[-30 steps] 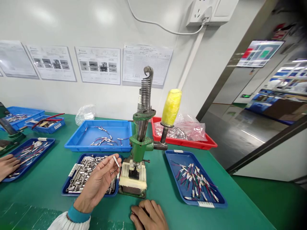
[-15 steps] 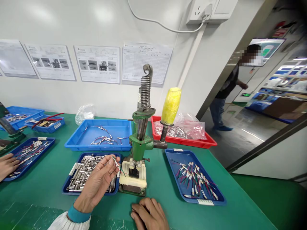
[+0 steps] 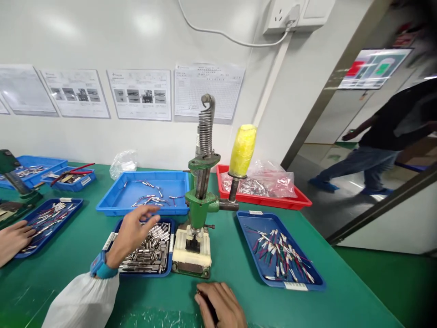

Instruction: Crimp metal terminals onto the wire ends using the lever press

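2 hands: left (image 3: 131, 230) above tube tray (image 3: 146, 274), right (image 3: 221, 306) on table (image 3: 235, 259)

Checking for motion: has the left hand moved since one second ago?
Yes. The left hand moved left and forward, away from the green metal hand press.

L hand (image 3: 131, 232), wired tube gone, now spread palm-down over tube tray (image 3: 150, 274).

Green press (image 3: 200, 207), yellow handle (image 3: 242, 151), blue trays (image 3: 145, 196).
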`<state>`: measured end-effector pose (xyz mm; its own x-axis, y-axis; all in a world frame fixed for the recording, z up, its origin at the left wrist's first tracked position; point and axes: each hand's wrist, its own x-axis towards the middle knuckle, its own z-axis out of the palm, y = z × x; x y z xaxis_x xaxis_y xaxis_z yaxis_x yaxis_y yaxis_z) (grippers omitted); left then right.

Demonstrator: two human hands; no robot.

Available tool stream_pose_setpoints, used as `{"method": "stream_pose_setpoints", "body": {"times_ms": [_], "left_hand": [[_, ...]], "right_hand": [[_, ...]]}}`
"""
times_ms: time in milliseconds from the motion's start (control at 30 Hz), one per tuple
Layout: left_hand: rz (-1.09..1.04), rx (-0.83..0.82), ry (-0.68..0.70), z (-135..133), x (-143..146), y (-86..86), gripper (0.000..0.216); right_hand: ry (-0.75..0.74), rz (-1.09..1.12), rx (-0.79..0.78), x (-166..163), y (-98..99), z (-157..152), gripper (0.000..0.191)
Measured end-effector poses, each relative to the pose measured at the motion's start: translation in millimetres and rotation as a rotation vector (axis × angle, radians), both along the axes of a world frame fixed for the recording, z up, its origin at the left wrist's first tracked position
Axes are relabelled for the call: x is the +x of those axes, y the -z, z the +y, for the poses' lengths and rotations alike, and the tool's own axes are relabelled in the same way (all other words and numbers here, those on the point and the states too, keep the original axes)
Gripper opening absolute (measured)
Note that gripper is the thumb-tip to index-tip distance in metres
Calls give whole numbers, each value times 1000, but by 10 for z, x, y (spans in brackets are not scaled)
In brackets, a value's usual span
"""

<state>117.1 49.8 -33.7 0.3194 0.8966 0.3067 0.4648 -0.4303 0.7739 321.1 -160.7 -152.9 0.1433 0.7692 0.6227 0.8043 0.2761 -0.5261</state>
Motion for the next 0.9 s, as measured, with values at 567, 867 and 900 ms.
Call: {"method": "stream_pose_setpoints", "body": {"times_ms": [567, 867, 900], "left_hand": [[828, 160, 233, -169, 253, 120, 36], [841, 26, 264, 38, 264, 142, 26], [839, 18, 276, 57, 262, 146, 25]], "right_hand": [[353, 36, -189, 366, -410, -83, 35], [425, -25, -360, 395, -412, -93, 17], [420, -4, -359, 398, -414, -96, 17]]}}
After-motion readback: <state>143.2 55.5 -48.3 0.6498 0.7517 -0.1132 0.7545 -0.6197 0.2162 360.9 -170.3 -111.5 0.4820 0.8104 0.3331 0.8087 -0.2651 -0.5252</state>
